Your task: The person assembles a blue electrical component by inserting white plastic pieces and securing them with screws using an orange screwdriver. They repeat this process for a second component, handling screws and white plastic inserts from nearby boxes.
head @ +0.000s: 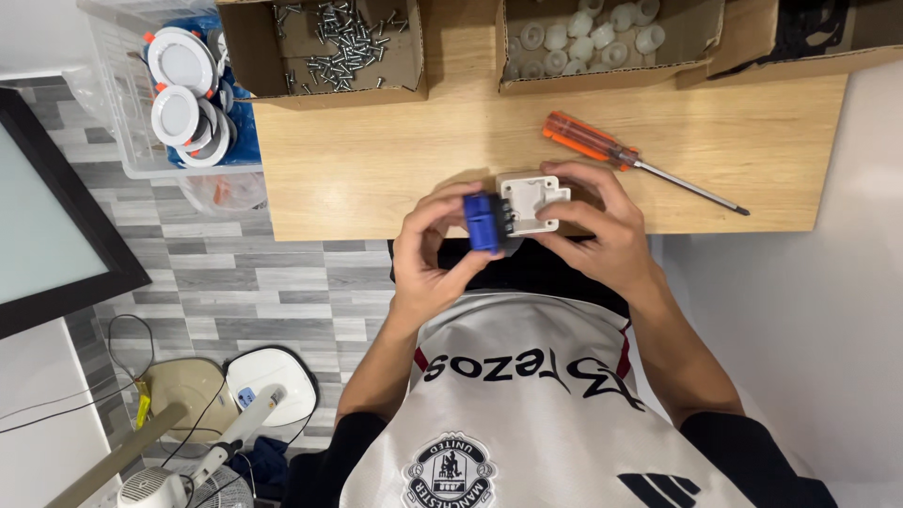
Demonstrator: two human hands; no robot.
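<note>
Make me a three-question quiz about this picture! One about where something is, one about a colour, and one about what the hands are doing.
1. Where does the screwdriver lie?
A. on the wooden table
B. on the floor
C. in the box of screws

2. What colour is the small block in the left hand?
A. green
B. blue
C. yellow

3. What is the right hand doing?
A. resting flat on the table
B. gripping the screwdriver
C. holding a white square part

Answers:
1. A, since it lies on the bare wood to the right of the hands, touched by neither.
2. B, since the block pinched between those fingers is bright blue.
3. C, since its fingers wrap round the white part, right against the blue block.
</note>
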